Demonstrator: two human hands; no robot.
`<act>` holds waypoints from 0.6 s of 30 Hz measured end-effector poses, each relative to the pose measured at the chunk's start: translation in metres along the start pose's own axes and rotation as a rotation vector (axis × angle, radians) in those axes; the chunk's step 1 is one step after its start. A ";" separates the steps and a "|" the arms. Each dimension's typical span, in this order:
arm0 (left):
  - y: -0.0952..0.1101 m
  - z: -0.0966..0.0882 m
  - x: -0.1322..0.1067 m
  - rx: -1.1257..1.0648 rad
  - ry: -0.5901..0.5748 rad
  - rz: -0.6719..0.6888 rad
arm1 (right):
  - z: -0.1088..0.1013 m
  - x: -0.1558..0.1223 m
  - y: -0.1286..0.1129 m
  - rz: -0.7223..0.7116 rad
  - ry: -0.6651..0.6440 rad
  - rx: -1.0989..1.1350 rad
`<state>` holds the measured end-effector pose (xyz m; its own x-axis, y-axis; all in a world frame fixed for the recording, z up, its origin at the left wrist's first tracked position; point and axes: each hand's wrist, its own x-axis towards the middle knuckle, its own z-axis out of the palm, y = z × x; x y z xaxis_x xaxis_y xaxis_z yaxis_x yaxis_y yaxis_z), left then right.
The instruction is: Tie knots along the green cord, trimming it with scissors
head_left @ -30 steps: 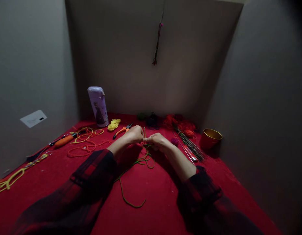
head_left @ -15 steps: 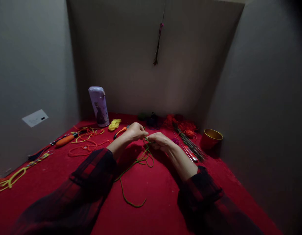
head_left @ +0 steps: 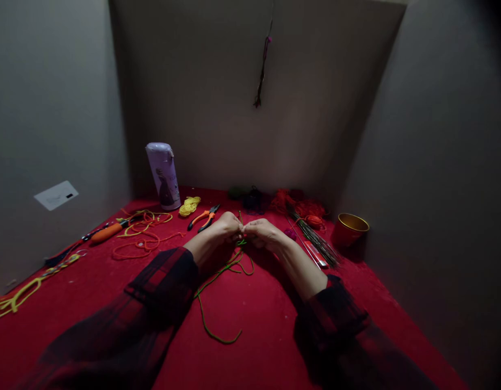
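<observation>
My left hand [head_left: 229,227] and my right hand [head_left: 261,233] meet fingertip to fingertip over the middle of the red surface. Both are closed in a pinch on a green cord [head_left: 241,243]. Its loops hang just below my fingers, and a long tail curls toward me on the cloth. A thin stem-like tip shows above my left fingers. The exact crossing of the cord between the fingertips is hidden. Orange-handled pliers [head_left: 205,216] lie just left of my left hand. A small magenta ball of yarn [head_left: 290,233] sits right of my right hand.
Red cord [head_left: 142,246] and an orange-handled tool [head_left: 107,233] lie left. A purple bottle [head_left: 164,179] stands behind yellow yarn [head_left: 189,206]. At right are red yarn [head_left: 311,210], a bundle of thin stems [head_left: 317,238] and a gold-rimmed pot [head_left: 351,230]. A braided strand [head_left: 261,76] hangs at the back.
My left hand has moved slightly down and right, its fingertips now against my right hand's. The pliers are uncovered more. The cord's loops have dropped slightly.
</observation>
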<state>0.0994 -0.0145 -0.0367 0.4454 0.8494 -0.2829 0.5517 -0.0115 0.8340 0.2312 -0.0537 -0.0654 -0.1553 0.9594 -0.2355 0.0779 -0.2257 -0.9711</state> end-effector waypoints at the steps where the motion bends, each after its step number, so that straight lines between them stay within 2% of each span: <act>1: -0.002 -0.001 0.001 0.014 0.009 0.002 | 0.000 -0.001 -0.001 -0.003 0.014 -0.012; 6: -0.014 -0.007 0.012 0.070 0.077 0.048 | 0.005 -0.007 -0.004 -0.073 0.074 -0.123; 12: -0.022 -0.010 0.026 0.117 0.100 0.034 | 0.003 -0.003 -0.004 -0.028 0.138 -0.180; 18: -0.017 -0.009 0.019 0.084 0.058 0.010 | -0.005 -0.003 -0.006 -0.087 0.151 -0.114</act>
<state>0.0921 0.0069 -0.0525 0.4105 0.8784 -0.2448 0.6055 -0.0619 0.7935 0.2361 -0.0547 -0.0585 -0.0171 0.9908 -0.1341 0.1829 -0.1287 -0.9747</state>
